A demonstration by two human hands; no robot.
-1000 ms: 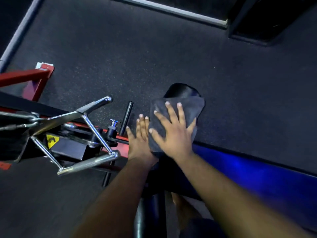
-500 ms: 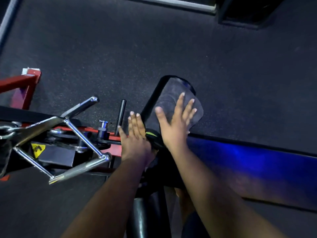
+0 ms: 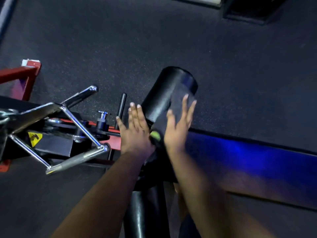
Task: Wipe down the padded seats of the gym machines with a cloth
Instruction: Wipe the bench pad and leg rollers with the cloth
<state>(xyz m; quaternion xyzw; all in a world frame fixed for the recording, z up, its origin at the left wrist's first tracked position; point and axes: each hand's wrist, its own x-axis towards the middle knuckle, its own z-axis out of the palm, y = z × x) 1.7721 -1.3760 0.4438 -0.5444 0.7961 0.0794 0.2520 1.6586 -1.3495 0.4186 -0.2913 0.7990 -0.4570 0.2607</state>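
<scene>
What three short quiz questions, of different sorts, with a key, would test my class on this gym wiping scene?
1. True or false: the right hand presses the cloth against the black roller pad.
2. Which hand rests bare on the pad's side? A) left hand B) right hand
3. Fill in: the chrome handle lies to the ___ of the pad in the picture.

Key: 1 true; 2 A; 3 left
</scene>
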